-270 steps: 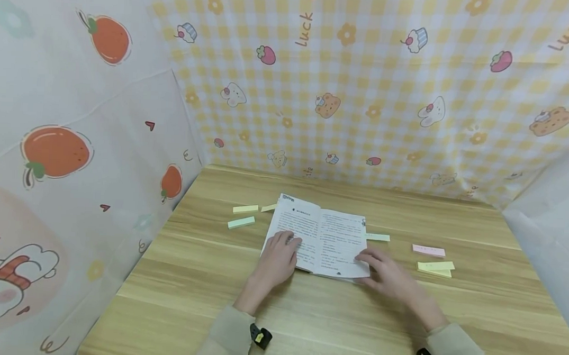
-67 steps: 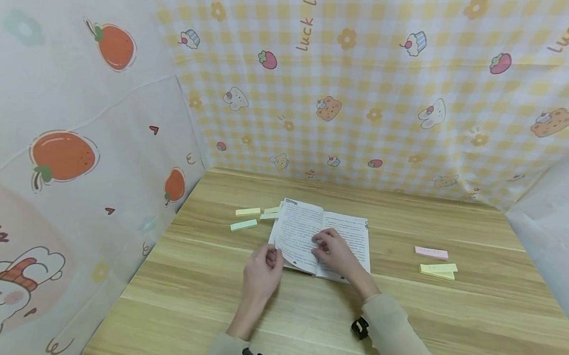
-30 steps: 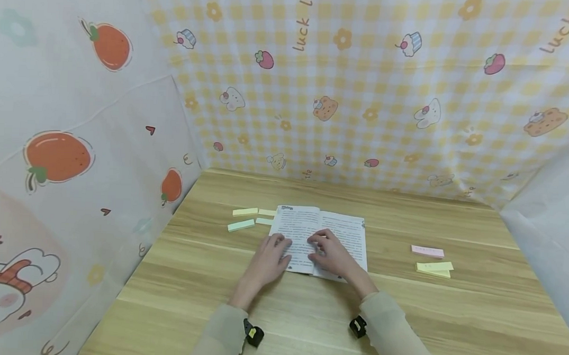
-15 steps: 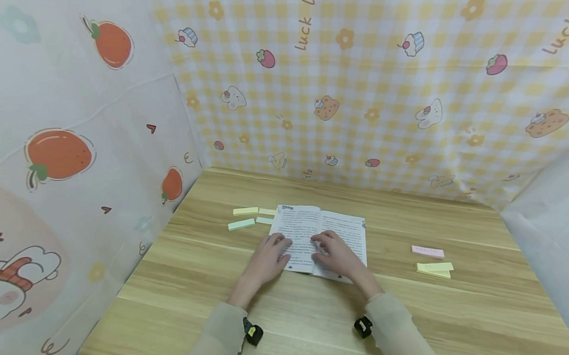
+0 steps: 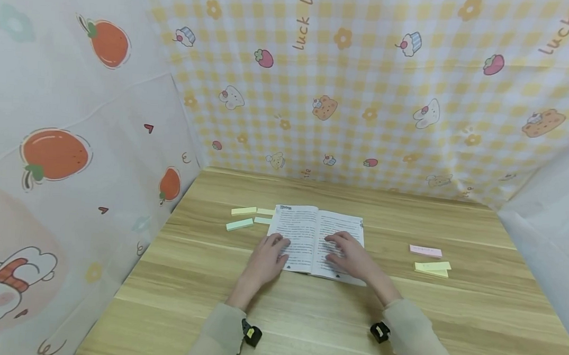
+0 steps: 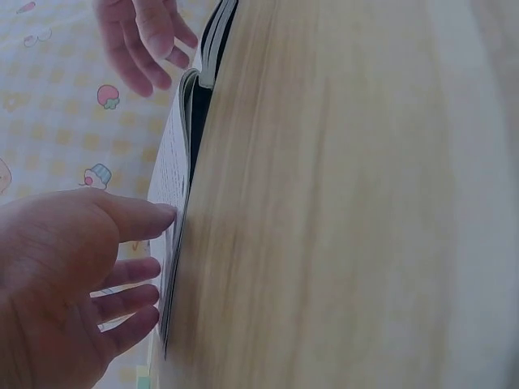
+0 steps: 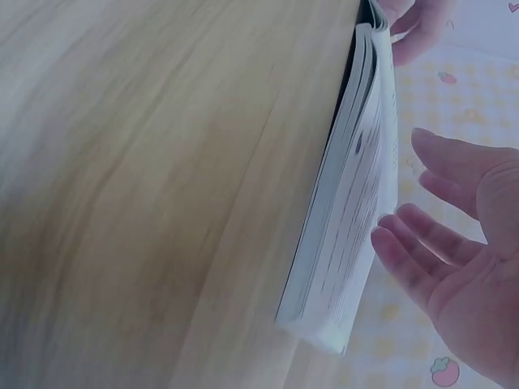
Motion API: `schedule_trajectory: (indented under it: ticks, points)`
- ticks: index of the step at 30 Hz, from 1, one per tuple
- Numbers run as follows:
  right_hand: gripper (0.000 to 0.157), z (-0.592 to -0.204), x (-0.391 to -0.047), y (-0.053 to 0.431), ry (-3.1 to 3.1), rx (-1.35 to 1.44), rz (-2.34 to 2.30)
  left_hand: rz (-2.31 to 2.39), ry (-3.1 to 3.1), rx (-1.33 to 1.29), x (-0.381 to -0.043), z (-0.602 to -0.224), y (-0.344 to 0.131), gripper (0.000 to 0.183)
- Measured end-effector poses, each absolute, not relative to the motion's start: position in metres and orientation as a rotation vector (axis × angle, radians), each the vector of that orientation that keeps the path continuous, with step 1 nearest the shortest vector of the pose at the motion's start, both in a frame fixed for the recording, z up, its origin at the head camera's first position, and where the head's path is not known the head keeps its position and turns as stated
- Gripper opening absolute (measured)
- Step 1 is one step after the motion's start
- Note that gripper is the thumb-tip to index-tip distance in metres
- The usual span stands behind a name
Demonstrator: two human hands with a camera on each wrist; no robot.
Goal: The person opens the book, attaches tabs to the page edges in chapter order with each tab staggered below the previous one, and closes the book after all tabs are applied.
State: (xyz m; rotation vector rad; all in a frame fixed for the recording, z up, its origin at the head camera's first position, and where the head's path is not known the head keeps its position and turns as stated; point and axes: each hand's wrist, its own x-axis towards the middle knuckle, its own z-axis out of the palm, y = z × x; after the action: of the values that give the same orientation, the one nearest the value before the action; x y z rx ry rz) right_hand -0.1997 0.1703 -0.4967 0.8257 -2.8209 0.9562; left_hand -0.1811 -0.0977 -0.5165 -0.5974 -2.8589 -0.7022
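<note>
An open book (image 5: 297,228) with printed pages lies on the wooden table in the head view. My left hand (image 5: 265,257) rests on the lower left page, fingers loosely bent; in the left wrist view its thumb and fingertips touch the paper. Over the right page is my right hand (image 5: 353,259), its fingers relaxed and holding nothing. The right wrist view shows its fingertips at the page (image 7: 357,219), contact hard to tell. From the book's left edge stick out a pale yellow tab (image 5: 266,211) and a pale green tab (image 5: 262,220).
Left of the book lie a yellow sticky-note pad (image 5: 244,211) and a green one (image 5: 239,225). A pink pad (image 5: 425,251) and a yellow pad (image 5: 431,268) with a skewed top sheet lie to the right. A checked cloth (image 5: 364,96) hangs behind the table (image 5: 306,327).
A tab that stuck out on the right now shows on the left, after a page was turned leftward. My left hand let the page go and settled on it. My right hand slid right.
</note>
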Motion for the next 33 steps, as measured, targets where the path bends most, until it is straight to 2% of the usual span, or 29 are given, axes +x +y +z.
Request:
schedule_trajectory:
  ticks: [24, 33]
  points:
    - [0.058, -0.500, -0.178, 0.219, -2.909, 0.845, 0.723, -0.687, -2.875, -0.630, -0.180, -0.516, -0.100, 0.039]
    - [0.069, -0.499, -0.172, 0.227, -2.969, 0.826, 0.736, -0.700, -2.888, -0.636, -0.182, -0.516, -0.101, 0.040]
